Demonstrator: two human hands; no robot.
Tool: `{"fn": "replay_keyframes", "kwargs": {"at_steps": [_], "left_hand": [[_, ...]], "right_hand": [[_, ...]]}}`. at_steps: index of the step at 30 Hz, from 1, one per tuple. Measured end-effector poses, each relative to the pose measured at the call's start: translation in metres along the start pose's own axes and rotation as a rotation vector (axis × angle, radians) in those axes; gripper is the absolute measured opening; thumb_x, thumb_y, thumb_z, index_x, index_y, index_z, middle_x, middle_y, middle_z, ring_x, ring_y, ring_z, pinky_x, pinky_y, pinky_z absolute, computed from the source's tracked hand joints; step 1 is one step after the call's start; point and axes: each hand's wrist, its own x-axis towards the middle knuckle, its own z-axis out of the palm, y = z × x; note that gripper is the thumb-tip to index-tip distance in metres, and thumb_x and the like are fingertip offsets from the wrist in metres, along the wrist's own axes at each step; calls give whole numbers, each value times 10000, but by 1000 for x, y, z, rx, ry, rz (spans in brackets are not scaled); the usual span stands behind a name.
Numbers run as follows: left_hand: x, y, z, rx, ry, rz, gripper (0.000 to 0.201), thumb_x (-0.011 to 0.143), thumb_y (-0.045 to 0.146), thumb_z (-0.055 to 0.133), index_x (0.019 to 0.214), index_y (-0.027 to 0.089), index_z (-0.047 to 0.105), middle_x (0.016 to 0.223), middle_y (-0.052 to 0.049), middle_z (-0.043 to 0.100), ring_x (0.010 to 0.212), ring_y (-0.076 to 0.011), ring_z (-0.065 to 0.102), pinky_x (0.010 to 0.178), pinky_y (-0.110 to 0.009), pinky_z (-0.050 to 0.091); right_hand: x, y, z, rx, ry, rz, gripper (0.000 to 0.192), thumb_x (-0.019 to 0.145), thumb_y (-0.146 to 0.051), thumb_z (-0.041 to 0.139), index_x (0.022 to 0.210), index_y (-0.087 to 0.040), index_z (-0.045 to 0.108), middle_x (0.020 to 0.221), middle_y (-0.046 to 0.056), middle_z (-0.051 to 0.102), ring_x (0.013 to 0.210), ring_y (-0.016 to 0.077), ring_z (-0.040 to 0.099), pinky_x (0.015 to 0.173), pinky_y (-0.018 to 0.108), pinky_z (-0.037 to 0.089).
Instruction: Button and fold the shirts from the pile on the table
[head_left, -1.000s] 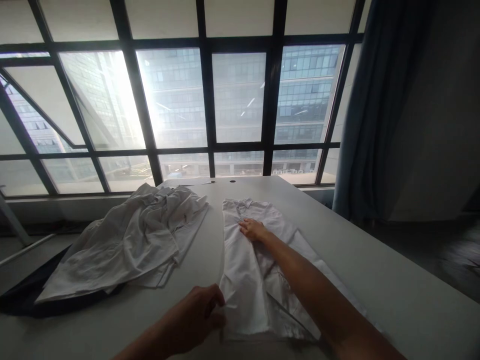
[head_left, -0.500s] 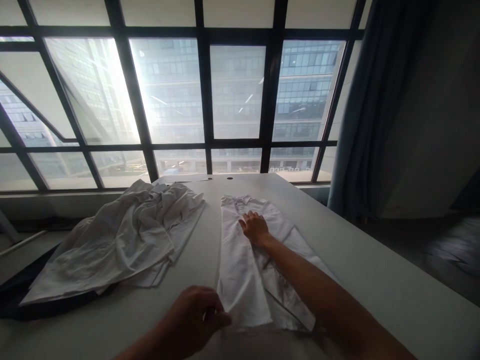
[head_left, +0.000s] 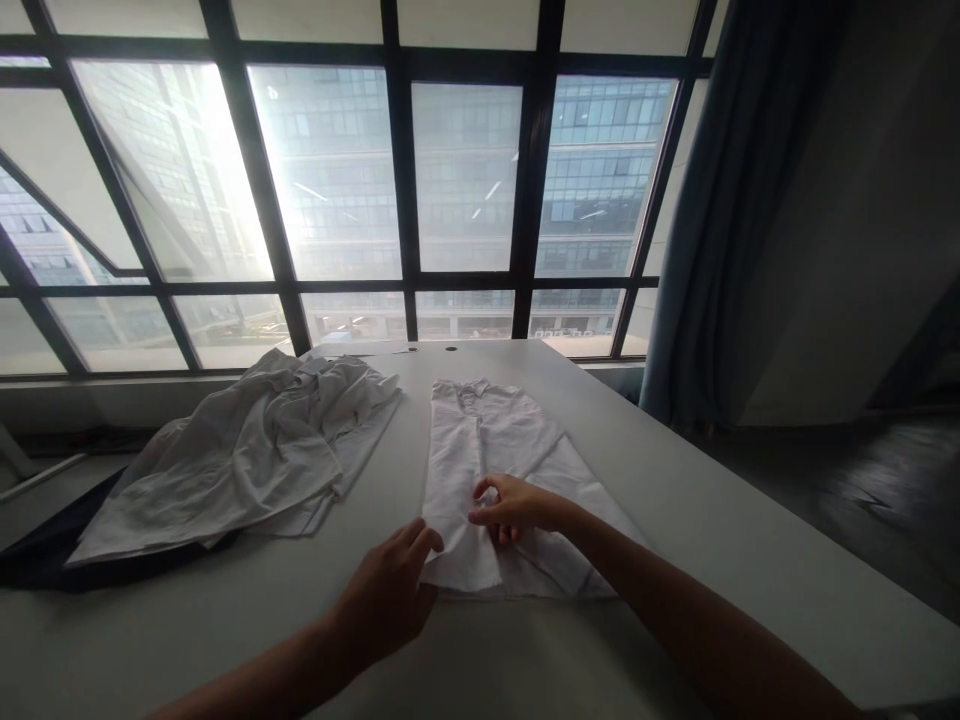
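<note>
From the head view, your left hand (head_left: 390, 590) rests with loosely spread fingers on the near left corner of the white shirt (head_left: 495, 470), pinning it to the table (head_left: 712, 530). Your right hand (head_left: 514, 507) pinches a fold mid-shirt. A crumpled shirt pile (head_left: 247, 455) lies well left.

Person, own body: left hand (head_left: 386, 600) and right hand (head_left: 514, 505) bare, forearms unsleeved, without rings, watch or gloves visible.
</note>
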Motion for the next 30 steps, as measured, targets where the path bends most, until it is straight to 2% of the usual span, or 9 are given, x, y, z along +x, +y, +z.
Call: {"fn": "replay_keyframes", "kwargs": {"at_steps": [3,9,15,18,21,24,27,29,30], "left_hand": [[2,5,-2,35,39,-30,317,715,117,560,1018,207,548,1030,-57,618,956,-229,608,822,-335,483],[4,11,-10,127,-9,-128,316,749,92,523,1047,195,542,1026,-55,632,885,-214,641,786,-318,493],[-10,19,-7,165,-93,-62,422,700,-1,483,1051,204,595,1110,-69,643,979,-209,637,818,-301,505],[-17,21,-7,106,-118,-25,405,704,3,487,1005,210,662,1086,-71,678,976,-214,649,834,-311,508],[-14,22,-17,-1,-150,-15,336,733,51,503,939,197,724,973,-60,719,871,-203,666,801,-297,499],[3,21,-31,-120,-271,18,208,787,177,540,829,162,743,743,-25,701,705,-168,634,659,-236,456],[26,13,-36,-90,-146,5,262,865,288,513,796,142,720,740,-41,689,697,-161,614,638,-235,416],[36,3,-32,-3,-32,-82,239,866,306,528,873,141,701,816,-71,697,759,-190,628,676,-266,423],[38,-2,-28,6,-32,-132,228,847,312,557,930,142,685,822,-73,694,771,-201,633,677,-275,426]], "right_hand": [[-1,0,6,216,54,-107,540,619,-257,813,1067,-181,520,780,-15,638,615,129,623,534,232,498],[-3,-10,6,575,277,-308,293,618,-185,640,889,-191,528,644,-78,519,516,78,507,484,200,437],[-16,-7,3,79,186,-68,170,621,-93,631,784,-140,620,634,-30,585,497,105,578,455,222,512],[-16,-3,4,-14,132,-22,168,640,-65,641,790,-139,634,633,-24,607,488,109,597,438,215,521],[-16,-2,5,-44,77,-15,161,658,-63,660,796,-144,640,632,-24,626,470,109,605,429,202,511],[-17,-3,5,-91,60,-25,153,678,-56,655,806,-141,652,606,-38,622,435,87,580,427,175,484],[-18,-4,4,-119,67,-37,126,732,-85,658,847,-137,659,609,-42,617,430,81,572,435,176,480],[-18,-3,3,-120,67,-36,110,778,-137,672,886,-139,650,626,-37,624,444,89,588,439,182,486],[-17,-2,2,-117,63,-33,114,793,-161,679,899,-141,641,628,-36,625,450,92,596,438,182,487]]}}
